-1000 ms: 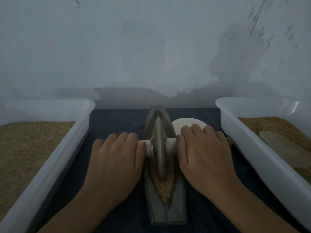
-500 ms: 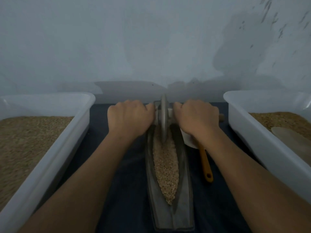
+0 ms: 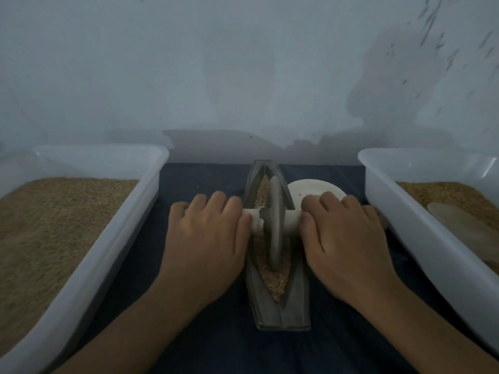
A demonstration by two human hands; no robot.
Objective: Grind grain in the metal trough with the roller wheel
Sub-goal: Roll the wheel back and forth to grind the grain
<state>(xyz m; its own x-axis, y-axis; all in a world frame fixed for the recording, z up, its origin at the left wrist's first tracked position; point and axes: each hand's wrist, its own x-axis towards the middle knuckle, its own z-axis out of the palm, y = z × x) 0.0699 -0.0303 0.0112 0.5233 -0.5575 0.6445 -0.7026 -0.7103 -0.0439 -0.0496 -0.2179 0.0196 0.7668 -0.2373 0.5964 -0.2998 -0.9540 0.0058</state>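
Note:
A narrow boat-shaped metal trough (image 3: pixel 297 306) lies lengthwise on the dark cloth in front of me, with tan grain (image 3: pixel 275 282) along its groove. The grey roller wheel (image 3: pixel 274 225) stands upright in the groove at about the trough's middle. Its pale axle sticks out on both sides. My left hand (image 3: pixel 205 238) grips the left end of the axle, fingers curled over it. My right hand (image 3: pixel 343 238) grips the right end the same way. Both hands hide the axle's outer ends.
A white plastic tub (image 3: pixel 113 238) full of grain stands at the left. Another white tub (image 3: pixel 421 230) at the right holds grain and a pale scoop (image 3: pixel 464 228). A round white dish (image 3: pixel 310 188) lies behind my right hand. The grey wall is close behind.
Both hands pushed the wheel to the trough's far end and have now pulled it back toward me to the middle. The orange-handled tool seen half a second ago is hidden again.

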